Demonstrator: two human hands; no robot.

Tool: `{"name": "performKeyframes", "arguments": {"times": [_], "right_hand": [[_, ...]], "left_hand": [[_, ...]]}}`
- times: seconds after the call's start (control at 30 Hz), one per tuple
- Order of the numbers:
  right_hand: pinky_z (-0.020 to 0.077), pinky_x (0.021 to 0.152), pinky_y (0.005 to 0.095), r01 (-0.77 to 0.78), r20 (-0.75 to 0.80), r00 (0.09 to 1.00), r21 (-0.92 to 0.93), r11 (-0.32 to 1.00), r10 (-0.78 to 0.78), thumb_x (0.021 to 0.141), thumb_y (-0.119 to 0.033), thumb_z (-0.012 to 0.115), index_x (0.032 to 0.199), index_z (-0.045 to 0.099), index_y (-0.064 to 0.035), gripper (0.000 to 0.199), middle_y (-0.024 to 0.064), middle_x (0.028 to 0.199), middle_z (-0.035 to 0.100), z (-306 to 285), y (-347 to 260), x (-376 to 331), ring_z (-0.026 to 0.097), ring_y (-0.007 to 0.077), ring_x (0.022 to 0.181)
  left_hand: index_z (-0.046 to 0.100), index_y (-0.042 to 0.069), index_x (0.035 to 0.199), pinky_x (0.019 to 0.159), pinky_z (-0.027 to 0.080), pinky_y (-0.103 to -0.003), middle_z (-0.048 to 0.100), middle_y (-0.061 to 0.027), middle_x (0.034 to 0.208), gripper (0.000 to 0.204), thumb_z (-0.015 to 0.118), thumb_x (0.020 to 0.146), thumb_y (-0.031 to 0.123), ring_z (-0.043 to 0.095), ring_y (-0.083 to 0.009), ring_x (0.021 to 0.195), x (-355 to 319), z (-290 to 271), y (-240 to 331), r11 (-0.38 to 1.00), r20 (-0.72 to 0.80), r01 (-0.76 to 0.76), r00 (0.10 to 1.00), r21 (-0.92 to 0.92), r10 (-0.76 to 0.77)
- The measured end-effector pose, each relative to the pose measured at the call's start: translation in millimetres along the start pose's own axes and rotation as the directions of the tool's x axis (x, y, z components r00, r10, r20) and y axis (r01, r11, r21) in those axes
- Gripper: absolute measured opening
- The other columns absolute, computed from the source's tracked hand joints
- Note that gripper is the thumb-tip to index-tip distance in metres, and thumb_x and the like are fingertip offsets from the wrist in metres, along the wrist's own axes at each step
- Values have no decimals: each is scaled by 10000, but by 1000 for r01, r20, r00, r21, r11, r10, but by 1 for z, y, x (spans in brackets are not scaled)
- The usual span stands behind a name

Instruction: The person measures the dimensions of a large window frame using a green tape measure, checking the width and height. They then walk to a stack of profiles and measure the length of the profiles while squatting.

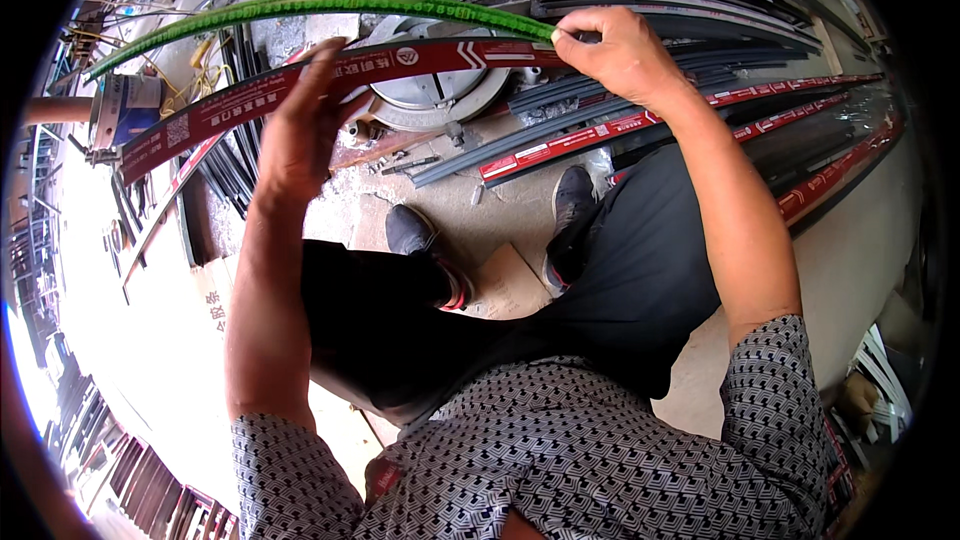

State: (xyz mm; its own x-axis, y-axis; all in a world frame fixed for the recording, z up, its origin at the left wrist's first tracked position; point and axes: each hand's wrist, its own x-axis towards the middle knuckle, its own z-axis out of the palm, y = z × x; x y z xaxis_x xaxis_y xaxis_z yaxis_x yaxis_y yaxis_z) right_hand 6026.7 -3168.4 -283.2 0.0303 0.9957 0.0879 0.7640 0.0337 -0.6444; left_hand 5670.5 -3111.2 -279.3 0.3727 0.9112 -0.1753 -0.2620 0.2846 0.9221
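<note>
A bright green measuring tape [330, 4] with dark markings arches across the upper part of the head view. At its right end my right hand [615, 50] is closed, pinching the tape between thumb and fingers. Just below runs a long profile bar [430, 58] wrapped in dark red printed film. My left hand [300, 135] is at this bar, its fingers stretched out and apart; whether they touch it is hard to tell. The tape's far left end lies beyond the bar, away from my left hand.
Behind the bar is a round metal machine table [445, 90]. Dark grey profiles [560, 110] and a red-filmed profile [570, 145] lie to the right. A blue and white container [130, 105] stands at left. A cardboard piece [510, 280] lies between my shoes.
</note>
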Motion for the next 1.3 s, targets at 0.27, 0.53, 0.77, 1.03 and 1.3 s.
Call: {"name": "performKeyframes", "arguments": {"times": [0.27,0.53,0.77,1.03,1.3], "right_hand": [[532,821,324,11,9,1000,-34,999,-10,937,-301,687,1065,752,-8,327,122,900,755,-3,10,-3,688,162,841],[550,766,366,36,-67,997,14,999,-35,878,-365,706,1039,792,-75,342,158,783,738,-10,19,-8,713,261,751],[536,753,337,52,-65,997,-2,999,-52,922,-354,698,1056,771,-45,345,109,813,745,-15,12,-15,689,168,767],[537,733,349,66,-114,991,-17,998,-68,920,-354,699,1057,779,-62,332,146,807,738,-19,13,-23,697,224,727],[528,686,352,57,-130,990,17,998,-54,917,-344,697,1040,774,-53,325,139,761,717,-25,26,-30,679,223,672]], "left_hand": [[547,-17,1398,1009,570,-368,675,-180,1227,518,569,1071,385,686,-253,1119,9,0,-19,993,42,-10,999,-120,15],[567,-32,1366,926,611,-351,708,-178,1174,474,548,1082,347,707,-259,1076,-8,7,-23,994,-62,-55,997,-92,50],[598,-11,1328,875,615,-339,717,-159,1151,419,543,1083,325,719,-247,1017,-25,22,-35,995,-100,-47,994,-90,38],[609,34,1309,992,566,-395,726,-132,1161,430,626,1038,368,698,-272,1113,-27,26,-23,998,-77,-15,997,-67,10],[589,29,1353,895,554,-333,731,-113,1167,480,497,1078,411,681,-221,1109,-45,12,50,967,-171,-120,972,224,160]]}}
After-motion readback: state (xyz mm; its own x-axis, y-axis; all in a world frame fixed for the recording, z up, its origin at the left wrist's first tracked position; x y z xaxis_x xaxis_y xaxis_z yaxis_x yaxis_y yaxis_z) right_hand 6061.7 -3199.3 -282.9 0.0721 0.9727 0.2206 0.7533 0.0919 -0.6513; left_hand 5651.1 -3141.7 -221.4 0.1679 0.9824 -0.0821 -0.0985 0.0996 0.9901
